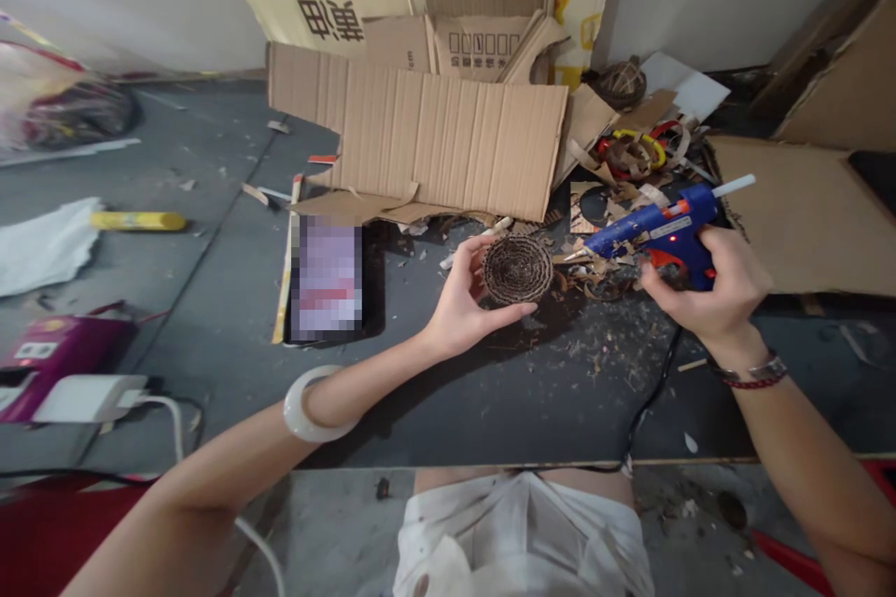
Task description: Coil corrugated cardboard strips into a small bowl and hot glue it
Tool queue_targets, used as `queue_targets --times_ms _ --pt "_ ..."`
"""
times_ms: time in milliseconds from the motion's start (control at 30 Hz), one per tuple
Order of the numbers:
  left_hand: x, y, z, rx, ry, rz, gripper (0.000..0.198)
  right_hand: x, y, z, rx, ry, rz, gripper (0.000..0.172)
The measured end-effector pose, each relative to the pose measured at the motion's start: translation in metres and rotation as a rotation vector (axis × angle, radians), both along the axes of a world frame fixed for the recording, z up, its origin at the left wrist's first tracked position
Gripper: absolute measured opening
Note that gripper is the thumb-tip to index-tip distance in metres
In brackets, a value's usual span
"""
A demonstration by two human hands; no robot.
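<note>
A small round bowl of coiled corrugated cardboard strips (518, 270) is held in my left hand (470, 298), the thumb along its near rim and the fingers round its left side. My right hand (721, 284) grips a blue glue gun (654, 229) by its handle, a finger near the orange trigger. A white glue stick (736, 186) pokes out of the gun's back. The gun's nozzle points left, close to the bowl's right edge; whether it touches, I cannot tell. Brown cardboard scraps (602, 284) lie beneath and around the gun.
Cut cardboard sheets (455, 135) stand and lie at the back. A phone (328, 280) lies left of my left hand. Farther left are a yellow-handled tool (140, 221) and a purple power strip (66, 350) with a white charger (91, 398). A black cord (651, 396) runs to the table edge.
</note>
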State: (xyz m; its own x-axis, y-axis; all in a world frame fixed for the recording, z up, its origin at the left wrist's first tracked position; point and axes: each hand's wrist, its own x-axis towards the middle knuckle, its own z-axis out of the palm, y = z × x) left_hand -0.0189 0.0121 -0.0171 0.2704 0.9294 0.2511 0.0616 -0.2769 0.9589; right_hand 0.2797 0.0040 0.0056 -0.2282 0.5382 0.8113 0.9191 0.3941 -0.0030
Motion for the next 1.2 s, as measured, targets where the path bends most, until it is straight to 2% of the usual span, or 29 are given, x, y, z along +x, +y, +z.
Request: queue_targets --times_ms 233,333,633,700,867,1033,1200 --pt "-0.003 0.004 0.005 0.065 0.068 -0.068 0.098 0.001 0.004 -0.002 0.074 0.003 0.013 0.058" --pt "-0.003 0.004 0.007 0.071 0.097 -0.074 0.092 0.000 0.005 -0.002 0.075 0.007 0.026 0.058" --pt "0.000 -0.003 0.005 -0.190 -0.021 -0.287 0.081 -0.001 0.002 0.001 0.057 -0.011 0.018 0.058" --pt "0.000 -0.003 0.005 -0.179 0.000 -0.269 0.079 0.000 0.003 0.000 0.047 -0.015 0.011 0.057" --pt "-0.001 -0.001 0.006 -0.044 0.096 -0.117 0.081 -0.002 0.003 -0.002 0.096 0.000 0.004 0.057" --pt "-0.001 -0.001 0.011 -0.011 0.155 -0.129 0.082 -0.006 0.002 -0.001 0.088 -0.019 0.019 0.058" --pt "-0.002 -0.001 0.013 0.049 0.219 -0.127 0.093 -0.009 0.001 -0.003 0.072 -0.041 0.054 0.059"
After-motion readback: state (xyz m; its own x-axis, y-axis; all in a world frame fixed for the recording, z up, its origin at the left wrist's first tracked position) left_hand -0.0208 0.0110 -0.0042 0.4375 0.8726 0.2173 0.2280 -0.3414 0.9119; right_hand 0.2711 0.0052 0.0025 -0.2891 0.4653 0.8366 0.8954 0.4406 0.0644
